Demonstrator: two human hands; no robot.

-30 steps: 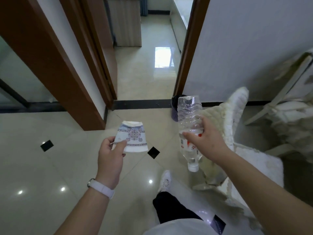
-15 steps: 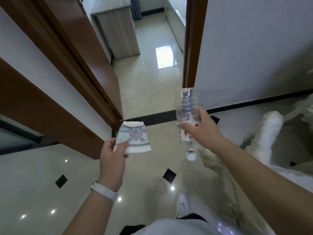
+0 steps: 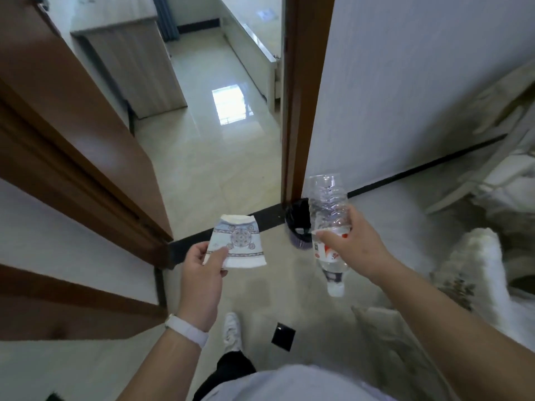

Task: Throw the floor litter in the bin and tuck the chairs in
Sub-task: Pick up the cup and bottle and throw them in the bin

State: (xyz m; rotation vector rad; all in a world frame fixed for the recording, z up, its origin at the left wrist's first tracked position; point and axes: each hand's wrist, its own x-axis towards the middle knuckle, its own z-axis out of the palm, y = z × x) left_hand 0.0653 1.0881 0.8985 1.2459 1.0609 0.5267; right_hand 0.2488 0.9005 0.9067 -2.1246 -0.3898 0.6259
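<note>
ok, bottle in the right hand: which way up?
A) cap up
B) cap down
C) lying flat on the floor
B: the right hand grips the plastic bottle around its label, with the white cap hanging at the low end and the base pointing up.

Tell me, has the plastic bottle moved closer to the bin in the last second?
Yes. The bottle in the right hand has come forward toward the bin beside the door frame; the bin now looks nearer and larger.
</note>
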